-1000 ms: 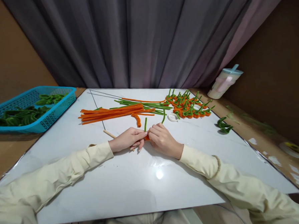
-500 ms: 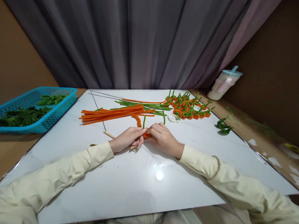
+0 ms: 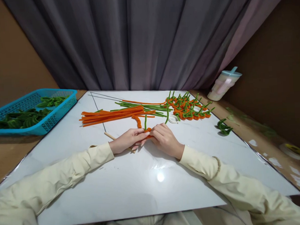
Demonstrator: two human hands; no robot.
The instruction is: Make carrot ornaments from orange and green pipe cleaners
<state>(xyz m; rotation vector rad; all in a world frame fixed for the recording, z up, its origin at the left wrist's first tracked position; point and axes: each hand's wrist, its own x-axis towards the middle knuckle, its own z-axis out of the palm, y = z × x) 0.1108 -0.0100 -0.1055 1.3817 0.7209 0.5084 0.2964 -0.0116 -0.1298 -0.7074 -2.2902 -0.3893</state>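
Near the middle of the table, my left hand (image 3: 128, 140) pinches an orange pipe cleaner piece (image 3: 148, 129) between thumb and fingers. My right hand (image 3: 167, 141) is closed on the same piece from the other side, its fingertips touching those of the left. A green pipe cleaner (image 3: 145, 121) stands up from the piece, and another green end (image 3: 167, 115) rises behind my right fingers. One curled orange end (image 3: 136, 121) sticks out past the left fingers. Partly under my left hand lies a thin wooden stick (image 3: 109, 135). My fingers hide much of the piece.
Beyond the hands lie orange pipe cleaners (image 3: 110, 115) and green ones (image 3: 157, 107). Finished-looking orange-green pieces (image 3: 190, 107) cluster at the right, beside a white ring (image 3: 174, 119). Green curls (image 3: 224, 127) lie near the right edge. A blue basket (image 3: 46, 124) and a tumbler (image 3: 225, 84) flank the table.
The held orange piece has turned slightly and shows more between my fingertips. The green end behind my right hand has swung right and up. Both hands stay nearly in place.
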